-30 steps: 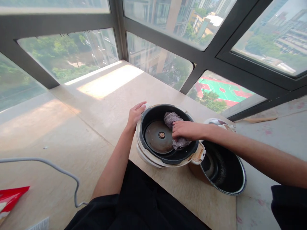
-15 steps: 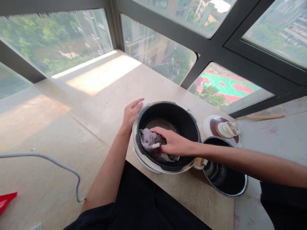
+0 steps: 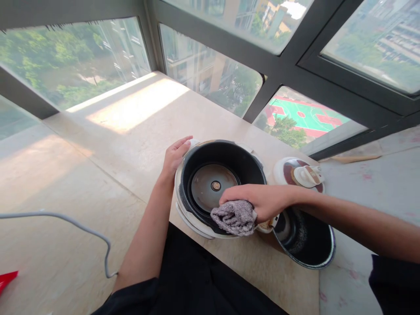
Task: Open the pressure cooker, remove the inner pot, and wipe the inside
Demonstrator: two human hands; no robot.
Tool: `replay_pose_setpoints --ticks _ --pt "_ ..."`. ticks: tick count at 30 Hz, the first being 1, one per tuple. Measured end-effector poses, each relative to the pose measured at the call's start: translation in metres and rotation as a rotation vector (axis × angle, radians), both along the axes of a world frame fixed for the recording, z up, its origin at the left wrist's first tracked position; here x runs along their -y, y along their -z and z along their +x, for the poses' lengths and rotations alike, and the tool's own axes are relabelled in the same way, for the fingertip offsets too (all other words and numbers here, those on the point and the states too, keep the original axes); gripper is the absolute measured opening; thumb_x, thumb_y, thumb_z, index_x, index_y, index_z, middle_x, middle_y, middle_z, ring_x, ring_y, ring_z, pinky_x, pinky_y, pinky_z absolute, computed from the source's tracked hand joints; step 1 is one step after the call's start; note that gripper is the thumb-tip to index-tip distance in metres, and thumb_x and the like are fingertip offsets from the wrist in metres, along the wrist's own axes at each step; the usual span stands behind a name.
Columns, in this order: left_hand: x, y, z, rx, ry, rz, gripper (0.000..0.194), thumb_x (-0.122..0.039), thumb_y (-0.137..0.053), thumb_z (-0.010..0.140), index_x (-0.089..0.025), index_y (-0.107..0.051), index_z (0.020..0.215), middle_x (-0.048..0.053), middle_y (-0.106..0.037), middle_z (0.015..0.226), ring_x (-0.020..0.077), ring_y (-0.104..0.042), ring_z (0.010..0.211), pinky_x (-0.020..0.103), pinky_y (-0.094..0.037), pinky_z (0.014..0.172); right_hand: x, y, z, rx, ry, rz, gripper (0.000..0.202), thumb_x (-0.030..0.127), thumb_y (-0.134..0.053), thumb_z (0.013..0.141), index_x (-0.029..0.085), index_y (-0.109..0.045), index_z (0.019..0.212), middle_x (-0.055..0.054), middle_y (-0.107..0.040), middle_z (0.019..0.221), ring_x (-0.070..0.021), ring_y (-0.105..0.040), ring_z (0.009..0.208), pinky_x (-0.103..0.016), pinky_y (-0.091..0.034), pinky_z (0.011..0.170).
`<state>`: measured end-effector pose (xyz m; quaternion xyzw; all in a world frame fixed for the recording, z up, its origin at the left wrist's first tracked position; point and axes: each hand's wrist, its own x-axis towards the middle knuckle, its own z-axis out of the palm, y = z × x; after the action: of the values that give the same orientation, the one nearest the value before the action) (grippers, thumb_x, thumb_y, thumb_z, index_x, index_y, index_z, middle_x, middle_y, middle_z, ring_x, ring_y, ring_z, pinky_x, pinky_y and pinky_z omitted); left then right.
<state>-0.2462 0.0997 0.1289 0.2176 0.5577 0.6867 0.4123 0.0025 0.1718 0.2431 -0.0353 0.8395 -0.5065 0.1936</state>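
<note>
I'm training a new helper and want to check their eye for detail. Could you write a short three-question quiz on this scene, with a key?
1. True or false: the left hand is deep inside the cooker.
2. Fill in the blank: the right hand grips a bunched ____.
3. Where is the lid?
a) Inside the cooker
b) Beyond the black pot, on the window side
c) Under the left forearm

Key: 1. False, it is at the outer side; 2. cloth; 3. b
</note>
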Motion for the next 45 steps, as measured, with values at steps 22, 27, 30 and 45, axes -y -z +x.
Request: replay_pose_setpoints --ticks 22,27,30,45 --pt "0.001 0.0 0.002 0.046 -0.002 0.033 0.056 -0.044 -0.082 0.071 -0.014 -0.074 0.117 0.009 -0.077 0.097 0.0205 -0.069 0.084 0.034 -0.053 0.083 -0.069 0.024 -0.025 -0.403 0.087 0.621 0.026 0.014 -0.054 0.088 0.019 -0.062 0.113 -0.011 -0.064 0.112 -0.0236 -0.059 0.105 -0.036 -0.046 0.091" --pt "0.0 0.0 0.003 0.087 0.005 0.059 0.059 -0.044 -0.084 0.066 -0.013 -0.074 0.115 0.009 -0.076 0.098 0.0205 -0.069 0.085 0.034 -0.053 0.084 -0.038 0.031 -0.06 -0.5 0.247 0.598 0.03 0.014 -0.053 0.086 0.021 -0.055 0.115 -0.01 -0.062 0.118 -0.0229 -0.058 0.111 -0.035 -0.046 0.095" --pt "-0.002 0.001 0.002 0.101 0.004 0.083 0.061 -0.043 -0.085 0.063 -0.012 -0.074 0.113 0.008 -0.076 0.094 0.0191 -0.068 0.083 0.032 -0.052 0.082 -0.013 0.039 -0.08 -0.539 0.304 0.635 0.023 0.013 -0.051 0.087 0.02 -0.053 0.109 -0.011 -0.062 0.116 -0.0235 -0.057 0.111 -0.035 -0.046 0.094" --pt "-0.005 0.002 0.002 0.051 -0.041 0.073 0.055 -0.045 -0.085 0.06 -0.014 -0.076 0.105 0.007 -0.076 0.09 0.0195 -0.068 0.083 0.033 -0.053 0.083 0.024 0.048 -0.075 -0.365 0.32 1.152 0.02 0.021 -0.035 0.102 0.017 -0.05 0.115 -0.017 -0.059 0.119 -0.0276 -0.051 0.107 -0.032 -0.043 0.063"
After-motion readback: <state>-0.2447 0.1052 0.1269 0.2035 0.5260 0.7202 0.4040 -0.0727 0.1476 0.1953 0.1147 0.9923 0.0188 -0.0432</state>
